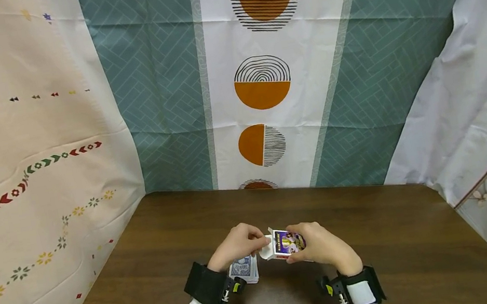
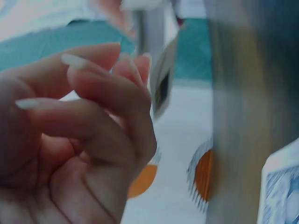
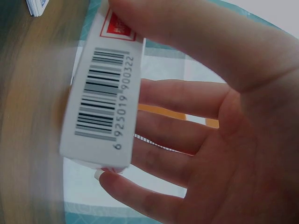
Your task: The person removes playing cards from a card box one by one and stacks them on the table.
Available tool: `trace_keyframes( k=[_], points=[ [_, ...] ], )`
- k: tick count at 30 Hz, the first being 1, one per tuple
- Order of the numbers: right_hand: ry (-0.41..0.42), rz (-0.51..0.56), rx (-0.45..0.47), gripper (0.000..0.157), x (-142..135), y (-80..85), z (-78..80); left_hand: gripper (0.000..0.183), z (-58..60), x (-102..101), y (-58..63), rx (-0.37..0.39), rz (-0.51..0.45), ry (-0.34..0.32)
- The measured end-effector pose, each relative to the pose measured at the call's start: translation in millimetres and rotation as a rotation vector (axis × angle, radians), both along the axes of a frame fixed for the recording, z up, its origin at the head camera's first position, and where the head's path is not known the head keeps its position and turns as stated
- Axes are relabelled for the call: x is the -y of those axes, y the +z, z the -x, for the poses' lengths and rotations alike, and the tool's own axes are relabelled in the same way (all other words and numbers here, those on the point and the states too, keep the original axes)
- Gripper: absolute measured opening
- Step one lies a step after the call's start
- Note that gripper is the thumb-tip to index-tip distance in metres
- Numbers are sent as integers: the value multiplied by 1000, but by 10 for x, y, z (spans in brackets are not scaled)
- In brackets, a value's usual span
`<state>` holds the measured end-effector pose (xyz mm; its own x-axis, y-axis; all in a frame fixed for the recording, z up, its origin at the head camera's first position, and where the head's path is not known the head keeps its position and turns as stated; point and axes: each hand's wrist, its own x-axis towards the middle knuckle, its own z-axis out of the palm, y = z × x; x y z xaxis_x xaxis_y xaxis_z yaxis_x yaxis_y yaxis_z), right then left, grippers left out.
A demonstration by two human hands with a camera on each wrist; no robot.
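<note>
My right hand [image 1: 321, 245] grips a small white playing-card box [image 1: 287, 242] with a purple printed front, thumb on one side and fingers on the other. In the right wrist view, the barcode side of the box [image 3: 100, 100] faces the camera. The end of the box toward my left hand is open, its white flap [image 1: 265, 248] sticking out. My left hand [image 1: 238, 242] has its fingers curled, and its fingertips pinch at that flap; the left wrist view is blurred there. A stack of blue-backed playing cards [image 1: 244, 268] lies on the table just below my left hand.
The brown wooden table [image 1: 353, 219] reaches back to a green and white patterned curtain [image 1: 170, 105]. Pale cloths hang at the left [image 1: 43, 203] and right [image 1: 467, 102]. Black camera straps [image 1: 206, 285] are around both wrists.
</note>
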<state>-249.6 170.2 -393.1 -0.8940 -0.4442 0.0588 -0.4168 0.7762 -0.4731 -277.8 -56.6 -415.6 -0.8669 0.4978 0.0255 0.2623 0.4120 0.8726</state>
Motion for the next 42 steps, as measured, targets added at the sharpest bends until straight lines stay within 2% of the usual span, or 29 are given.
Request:
trace_keyframes(
  k=[4, 9, 17, 24, 31, 37, 42],
  points=[
    [23, -5, 0, 61, 21, 0, -25, 20, -53, -89, -38, 39, -30, -2],
    [25, -3, 2, 62, 35, 11, -41, 21, -77, -93, -58, 51, -52, -16],
    [40, -9, -21, 63, 31, 48, -49, 23, -41, -96, -79, 101, -43, -41],
    [39, -7, -28, 62, 23, 70, -45, 22, -13, -69, -65, 147, -79, -69],
    [26, 10, -13, 62, 14, 75, -55, 23, 22, -48, -111, 179, -112, -85],
    [24, 6, -13, 63, -5, 88, -55, 22, -7, -40, -69, 206, -130, -94],
    [27, 1, -26, 62, -33, 96, -37, 22, 32, -19, -69, 246, -168, -110]
  ],
)
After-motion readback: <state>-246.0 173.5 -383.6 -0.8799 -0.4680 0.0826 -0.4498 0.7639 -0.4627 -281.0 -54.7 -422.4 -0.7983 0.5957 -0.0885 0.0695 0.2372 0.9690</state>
